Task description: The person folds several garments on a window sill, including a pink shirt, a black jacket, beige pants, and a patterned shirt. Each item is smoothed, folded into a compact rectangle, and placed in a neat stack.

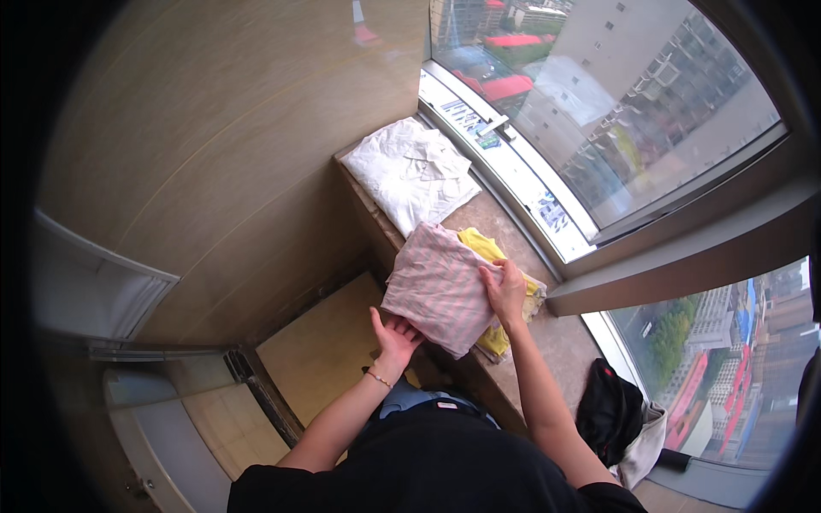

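A pink-and-grey striped cloth (442, 288), folded into a loose square, is in front of me over the stone window sill. My right hand (507, 292) grips its right edge, thumb on top. Palm up and fingers spread, my left hand (396, 343) is at the cloth's lower left edge; its fingertips reach the underside, and I cannot tell how much they support. Partly hidden beneath the striped cloth lies a yellow garment (481, 243) with a patterned part. Farther along the sill, a folded white shirt (410, 173) lies flat.
Black fabric (606, 410) and a pale cloth (644, 442) are heaped on the sill (558, 346) at right. A window frame (507, 160) with a handle borders the sill. The tiled wall (244, 160) rises at left, above a glass door (186, 442).
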The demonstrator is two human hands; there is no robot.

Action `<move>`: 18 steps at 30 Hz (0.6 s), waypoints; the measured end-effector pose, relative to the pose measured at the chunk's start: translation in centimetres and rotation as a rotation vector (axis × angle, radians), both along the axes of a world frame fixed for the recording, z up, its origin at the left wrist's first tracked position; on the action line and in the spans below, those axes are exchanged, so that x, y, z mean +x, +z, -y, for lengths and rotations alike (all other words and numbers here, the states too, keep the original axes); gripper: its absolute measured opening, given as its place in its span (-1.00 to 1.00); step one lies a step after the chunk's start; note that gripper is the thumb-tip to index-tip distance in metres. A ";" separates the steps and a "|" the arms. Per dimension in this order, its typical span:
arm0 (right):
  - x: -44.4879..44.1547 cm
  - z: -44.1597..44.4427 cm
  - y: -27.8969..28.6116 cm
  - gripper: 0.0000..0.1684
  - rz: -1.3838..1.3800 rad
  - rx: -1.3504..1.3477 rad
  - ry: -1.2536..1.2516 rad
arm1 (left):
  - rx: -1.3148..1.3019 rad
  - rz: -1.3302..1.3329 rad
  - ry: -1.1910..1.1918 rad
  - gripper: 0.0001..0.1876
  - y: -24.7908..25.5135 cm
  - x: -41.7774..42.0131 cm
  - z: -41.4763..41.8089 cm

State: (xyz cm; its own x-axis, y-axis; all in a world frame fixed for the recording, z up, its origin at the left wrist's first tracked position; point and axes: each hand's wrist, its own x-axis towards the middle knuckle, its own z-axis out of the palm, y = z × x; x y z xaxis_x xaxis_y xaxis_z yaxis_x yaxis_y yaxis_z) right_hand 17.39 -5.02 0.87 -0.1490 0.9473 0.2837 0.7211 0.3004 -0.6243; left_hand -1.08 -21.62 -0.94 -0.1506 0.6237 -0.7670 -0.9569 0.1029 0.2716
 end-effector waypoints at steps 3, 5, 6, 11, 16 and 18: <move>0.5 0.3 -0.4 -0.42 -0.193 -0.081 -0.012 | 0.000 -0.239 -0.234 -0.31 -3.0 -0.2 0.2; 1.0 0.6 -0.7 -0.40 -0.127 0.055 -0.022 | -0.007 -0.313 -0.318 -0.37 -4.3 0.1 -0.1; 0.9 0.7 -0.4 -0.39 -0.096 0.127 -0.025 | 0.052 -0.126 -0.259 -0.40 -4.5 -0.1 -0.6; 2.0 2.3 1.1 -0.35 -0.014 -0.070 -0.237 | 0.295 0.282 -0.125 -0.30 -4.3 0.9 -1.2; 3.5 5.6 3.1 -0.33 0.162 0.141 -0.007 | 0.285 0.180 -0.094 -0.28 -4.3 0.8 -1.4; 3.2 8.7 4.3 -0.23 0.359 0.204 0.182 | 0.288 0.174 -0.071 -0.28 -3.7 0.6 -1.3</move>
